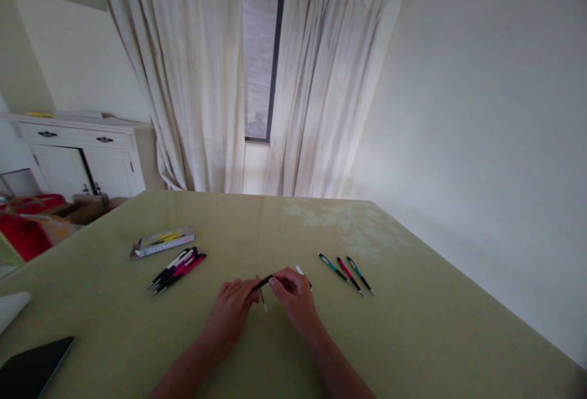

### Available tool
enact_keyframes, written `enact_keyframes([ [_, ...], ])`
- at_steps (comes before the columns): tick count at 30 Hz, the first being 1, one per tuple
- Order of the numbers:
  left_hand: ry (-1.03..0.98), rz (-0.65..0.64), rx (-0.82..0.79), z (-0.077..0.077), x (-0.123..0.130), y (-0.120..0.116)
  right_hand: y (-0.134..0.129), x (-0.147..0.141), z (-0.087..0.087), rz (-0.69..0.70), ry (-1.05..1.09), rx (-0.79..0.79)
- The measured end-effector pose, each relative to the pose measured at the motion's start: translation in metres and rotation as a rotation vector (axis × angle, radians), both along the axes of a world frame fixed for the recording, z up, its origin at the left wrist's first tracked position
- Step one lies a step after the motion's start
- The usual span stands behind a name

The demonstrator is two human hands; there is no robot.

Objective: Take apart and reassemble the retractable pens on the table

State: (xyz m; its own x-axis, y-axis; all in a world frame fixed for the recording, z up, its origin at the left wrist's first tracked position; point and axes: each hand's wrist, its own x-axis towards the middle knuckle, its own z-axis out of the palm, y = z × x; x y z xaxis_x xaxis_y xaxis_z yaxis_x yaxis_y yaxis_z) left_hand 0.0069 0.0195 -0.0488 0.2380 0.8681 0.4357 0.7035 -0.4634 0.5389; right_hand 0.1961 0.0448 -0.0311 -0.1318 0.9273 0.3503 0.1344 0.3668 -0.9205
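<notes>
Near the middle of the green table, my left hand and my right hand pinch a short black pen part between them. A thin dark refill with a pale end lies just below that part. Partly behind my right hand is a white pen piece. Several pens, black with white, purple and pink barrels, lie in a pile to the left. On the right, a pink pen rests between two teal pens.
A pen box with yellow on it lies behind the pile. A dark flat object and a white item are at the left edge. Beyond the table stand a white cabinet, red bags and curtains.
</notes>
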Motion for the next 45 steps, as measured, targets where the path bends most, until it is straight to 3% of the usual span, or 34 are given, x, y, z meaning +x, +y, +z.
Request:
enact_keyframes([
  [5, 0.000, -0.046, -0.057, 0.002, 0.001, -0.003, -0.004, -0.006, 0.001, 0.107, -0.002, -0.060],
  [7, 0.008, -0.019, -0.096, 0.000, 0.002, -0.004, -0.002, -0.005, 0.002, 0.067, 0.042, -0.086],
  [10, 0.062, -0.006, -0.118, -0.005, 0.002, -0.005, 0.006, 0.005, 0.004, -0.117, 0.050, -0.090],
  [13, 0.116, -0.034, -0.101, -0.008, 0.002, -0.005, 0.012, 0.018, 0.001, -0.305, -0.205, -0.015],
  [18, 0.106, -0.046, -0.066, -0.007, 0.000, -0.004, 0.015, 0.023, -0.009, -0.339, -0.665, 0.067],
  [25, 0.089, -0.040, -0.058, -0.007, 0.000, -0.003, 0.015, 0.020, -0.020, -0.404, -0.841, 0.127],
  [31, 0.079, -0.041, -0.083, -0.009, -0.001, -0.002, 0.015, 0.025, -0.015, -0.409, -0.762, 0.134],
  [35, 0.066, -0.036, -0.074, -0.012, -0.002, 0.000, 0.018, 0.034, -0.002, -0.516, -0.544, 0.179],
  [40, 0.038, -0.038, -0.095, -0.006, -0.001, -0.002, 0.025, 0.048, 0.002, -0.644, -0.284, 0.120],
  [45, 0.022, -0.022, -0.107, -0.001, 0.000, -0.004, 0.026, 0.050, -0.001, -0.612, -0.197, 0.100],
])
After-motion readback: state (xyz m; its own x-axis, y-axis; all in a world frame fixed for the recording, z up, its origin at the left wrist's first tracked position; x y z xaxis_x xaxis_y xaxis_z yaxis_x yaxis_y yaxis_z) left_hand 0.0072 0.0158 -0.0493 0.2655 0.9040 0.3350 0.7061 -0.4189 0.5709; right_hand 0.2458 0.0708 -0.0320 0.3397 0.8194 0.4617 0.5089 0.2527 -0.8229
